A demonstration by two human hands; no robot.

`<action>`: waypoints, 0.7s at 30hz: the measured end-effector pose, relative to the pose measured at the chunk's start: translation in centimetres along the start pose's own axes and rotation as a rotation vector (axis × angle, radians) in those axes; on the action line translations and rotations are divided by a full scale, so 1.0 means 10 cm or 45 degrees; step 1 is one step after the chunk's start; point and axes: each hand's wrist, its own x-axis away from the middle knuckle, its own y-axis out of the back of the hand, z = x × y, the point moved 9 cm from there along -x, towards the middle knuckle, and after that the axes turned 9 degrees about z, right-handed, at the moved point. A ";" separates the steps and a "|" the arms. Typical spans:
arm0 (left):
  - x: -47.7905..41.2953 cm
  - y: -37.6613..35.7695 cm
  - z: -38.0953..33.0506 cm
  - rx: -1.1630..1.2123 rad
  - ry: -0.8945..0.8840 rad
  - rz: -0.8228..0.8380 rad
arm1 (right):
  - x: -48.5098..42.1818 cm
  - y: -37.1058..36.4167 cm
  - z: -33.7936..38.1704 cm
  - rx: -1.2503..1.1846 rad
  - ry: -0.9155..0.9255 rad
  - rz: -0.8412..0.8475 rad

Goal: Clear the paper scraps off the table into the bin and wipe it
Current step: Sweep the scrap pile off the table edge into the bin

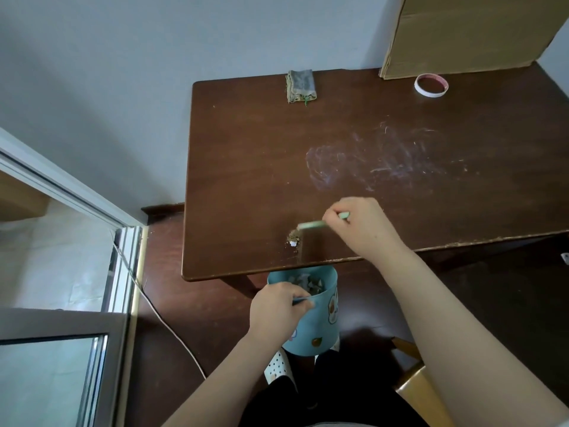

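From the head view, your right hand [366, 229] pinches a thin green tool [311, 224], maybe a small brush, with the fingers curled around its near end. The flat end of the tool touches the bench [246, 167] just behind a small pile of scraps [293, 238], close to the front edge. You hold it low, I think, so that it can push the pile over that edge.

Your left hand [277, 309] grips the rim of the blue bin [320, 328], with the fingers curled over it. The bin is held under the bench edge, almost below the pile, so the scraps can fall in. Inside it some grey and white paper pieces [311, 285] already lie; how deep they go is hidden.

A folded cloth [301, 86] lies at the far edge, well apart from both hands. It probably waits for the wiping, because white smears [369, 158] cover the middle of the bench. A tape roll [431, 85] and a cardboard box [471, 32] stand at the far right corner.
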 end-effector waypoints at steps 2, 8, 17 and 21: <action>0.01 0.01 0.02 0.003 -0.001 0.003 | -0.15 0.07 0.00 0.007 -0.002 -0.120; 0.02 0.06 0.07 0.022 0.003 -0.006 | -0.31 -0.20 -0.11 0.109 -0.049 0.004; -0.01 0.09 0.06 -0.012 0.008 -0.049 | 0.07 -0.41 -0.01 0.160 -0.088 0.393; -0.02 0.09 0.08 -0.018 0.010 -0.038 | 0.12 -0.42 0.00 0.158 -0.094 0.466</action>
